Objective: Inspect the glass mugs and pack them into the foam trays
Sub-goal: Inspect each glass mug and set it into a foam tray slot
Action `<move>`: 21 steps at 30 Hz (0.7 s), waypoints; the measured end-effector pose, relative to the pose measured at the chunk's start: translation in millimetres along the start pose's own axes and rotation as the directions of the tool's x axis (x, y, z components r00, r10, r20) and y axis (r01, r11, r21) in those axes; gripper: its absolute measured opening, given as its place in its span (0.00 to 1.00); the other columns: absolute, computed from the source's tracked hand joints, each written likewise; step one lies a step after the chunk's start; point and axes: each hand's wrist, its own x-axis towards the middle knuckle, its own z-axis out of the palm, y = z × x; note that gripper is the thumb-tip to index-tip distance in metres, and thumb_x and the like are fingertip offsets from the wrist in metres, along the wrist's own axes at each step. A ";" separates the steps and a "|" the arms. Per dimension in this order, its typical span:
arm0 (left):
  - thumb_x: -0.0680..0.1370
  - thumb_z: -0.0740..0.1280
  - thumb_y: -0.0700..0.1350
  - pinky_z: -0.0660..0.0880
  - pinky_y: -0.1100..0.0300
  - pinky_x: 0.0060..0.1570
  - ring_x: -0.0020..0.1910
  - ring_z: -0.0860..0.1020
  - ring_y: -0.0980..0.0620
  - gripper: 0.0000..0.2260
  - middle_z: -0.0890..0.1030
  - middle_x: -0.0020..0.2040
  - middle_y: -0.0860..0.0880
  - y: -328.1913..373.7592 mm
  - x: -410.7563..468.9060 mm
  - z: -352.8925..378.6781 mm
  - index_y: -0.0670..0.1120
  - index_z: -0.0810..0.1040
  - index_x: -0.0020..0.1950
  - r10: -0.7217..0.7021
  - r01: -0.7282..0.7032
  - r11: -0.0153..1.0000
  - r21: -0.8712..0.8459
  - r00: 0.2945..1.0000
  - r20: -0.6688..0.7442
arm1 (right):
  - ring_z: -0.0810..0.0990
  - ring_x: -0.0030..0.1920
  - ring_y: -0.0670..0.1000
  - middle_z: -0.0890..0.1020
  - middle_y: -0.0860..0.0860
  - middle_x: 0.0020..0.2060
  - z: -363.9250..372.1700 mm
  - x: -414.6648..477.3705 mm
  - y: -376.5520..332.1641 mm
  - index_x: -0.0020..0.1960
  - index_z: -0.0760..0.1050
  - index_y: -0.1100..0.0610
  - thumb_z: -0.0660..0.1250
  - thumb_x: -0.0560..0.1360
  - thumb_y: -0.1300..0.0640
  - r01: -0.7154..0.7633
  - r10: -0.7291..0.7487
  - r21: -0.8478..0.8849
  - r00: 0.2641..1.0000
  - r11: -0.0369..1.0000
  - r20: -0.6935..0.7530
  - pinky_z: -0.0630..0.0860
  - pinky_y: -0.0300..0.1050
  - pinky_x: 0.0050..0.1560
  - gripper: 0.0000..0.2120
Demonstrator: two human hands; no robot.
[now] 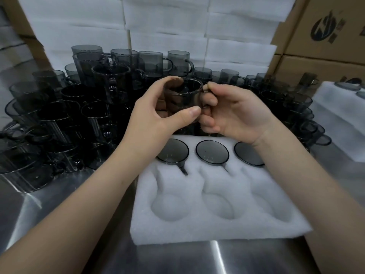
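Note:
Both hands hold one smoky glass mug (184, 96) upright above the far edge of a white foam tray (213, 230). My left hand (156, 115) grips its body, thumb in front and fingers over the rim. My right hand (235, 111) pinches its handle. The tray's far row holds three mugs (212, 152) sunk into their pockets, handles toward me. The near row's three pockets (217, 206) hold nothing.
Several dark glass mugs (65, 115) are stacked in a crowd across the steel table (177, 260), from the left to behind the hands. White foam sheets (167, 26) are piled behind. Cardboard boxes (324, 36) stand at right, beside another foam tray (339, 115).

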 end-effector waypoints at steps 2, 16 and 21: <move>0.69 0.72 0.43 0.76 0.63 0.53 0.52 0.80 0.59 0.22 0.82 0.50 0.55 -2.1 0.9 -2.4 0.44 0.75 0.62 -0.002 0.004 0.997 -0.078 1.000 0.025 | 0.68 0.31 0.49 0.69 0.49 0.30 -0.8 -2.0 -0.9 0.36 0.70 0.54 0.55 0.76 0.51 0.022 -0.023 0.026 0.999 0.999 0.040 0.63 0.39 0.28 0.13; 0.72 0.68 0.43 0.78 0.56 0.49 0.55 0.80 0.48 0.17 0.81 0.53 0.48 -8.5 2.4 -7.5 0.45 0.76 0.61 -0.064 0.093 0.956 -0.278 0.991 0.114 | 0.70 0.24 0.47 0.66 0.50 0.31 -1.6 -1.9 -0.2 0.33 0.75 0.51 0.57 0.78 0.46 0.207 -0.207 -0.154 0.978 0.966 0.015 0.58 0.42 0.27 0.19; 0.70 0.72 0.44 0.77 0.61 0.54 0.52 0.80 0.60 0.20 0.81 0.51 0.56 -5.3 0.3 -3.2 0.48 0.75 0.61 -0.008 0.016 0.996 -0.091 0.996 0.088 | 0.66 0.27 0.51 0.61 0.57 0.34 -1.2 -2.6 -3.8 0.27 0.71 0.50 0.54 0.79 0.48 0.151 -0.164 -0.192 0.985 0.970 -0.051 0.61 0.43 0.31 0.23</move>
